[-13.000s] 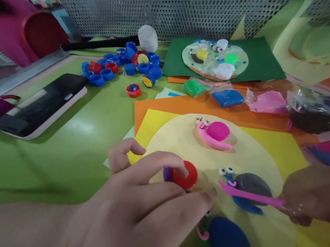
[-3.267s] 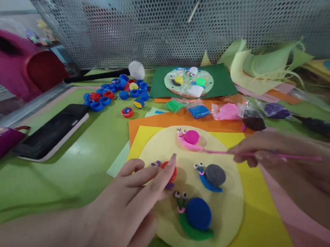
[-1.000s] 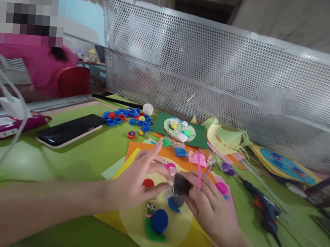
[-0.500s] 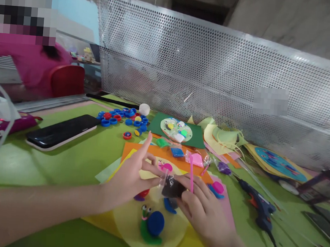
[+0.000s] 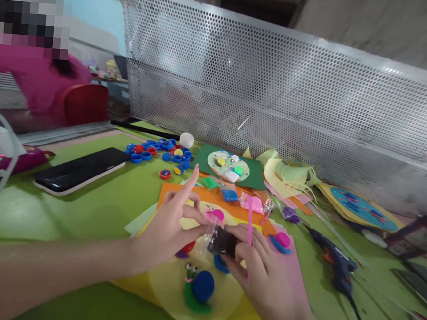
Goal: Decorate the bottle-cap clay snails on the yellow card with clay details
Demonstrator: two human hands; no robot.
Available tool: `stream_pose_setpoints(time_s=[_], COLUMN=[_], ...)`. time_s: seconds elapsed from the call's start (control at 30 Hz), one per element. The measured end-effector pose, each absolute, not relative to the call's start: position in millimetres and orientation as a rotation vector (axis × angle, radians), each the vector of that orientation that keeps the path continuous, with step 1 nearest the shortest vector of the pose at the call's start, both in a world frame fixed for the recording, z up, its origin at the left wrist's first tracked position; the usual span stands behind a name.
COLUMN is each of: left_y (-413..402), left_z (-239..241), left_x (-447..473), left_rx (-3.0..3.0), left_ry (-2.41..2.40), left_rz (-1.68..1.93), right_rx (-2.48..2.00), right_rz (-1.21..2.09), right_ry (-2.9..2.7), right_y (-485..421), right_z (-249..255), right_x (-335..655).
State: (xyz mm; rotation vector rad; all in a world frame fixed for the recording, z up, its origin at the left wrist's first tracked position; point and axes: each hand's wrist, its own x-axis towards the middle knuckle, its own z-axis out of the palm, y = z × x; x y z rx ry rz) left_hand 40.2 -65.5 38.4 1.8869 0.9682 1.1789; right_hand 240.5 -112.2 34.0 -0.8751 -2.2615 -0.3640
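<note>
Both hands grip bagged black clay above snail disc; right holds pink stick.

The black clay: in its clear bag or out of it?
In. The black clay shows through clear plastic pinched by the left hand and right hand.

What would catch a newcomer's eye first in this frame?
Both hands meet at centre: the left hand and right hand together hold a small bag of dark clay, the right also gripping a pink stick. Just below them, a green clay snail with a blue shell lies on a pale yellow disc. Farther back on the left, blue and red bottle caps cluster beside a black phone.
</note>
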Motion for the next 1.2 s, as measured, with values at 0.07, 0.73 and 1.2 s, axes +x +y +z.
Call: stream_pose_setpoints(time_s=[0.07,0.73,1.2], left_y=[-65,-51,-52], left_z=[37,38,45], left_x=[40,36,37], left_rx=[1.921,1.646,1.605], left_ry=[0.994,1.14,1.049], left_rz=[1.218,1.062,1.069], right_rx=[-0.859,-1.064,-1.453], right_rz=[-0.371,-0.531,-0.462], right_ry=[-2.268,-2.118,-2.093], right_y=[-112,-87,-63], right_z=[34,34,17], right_x=[241,275,305])
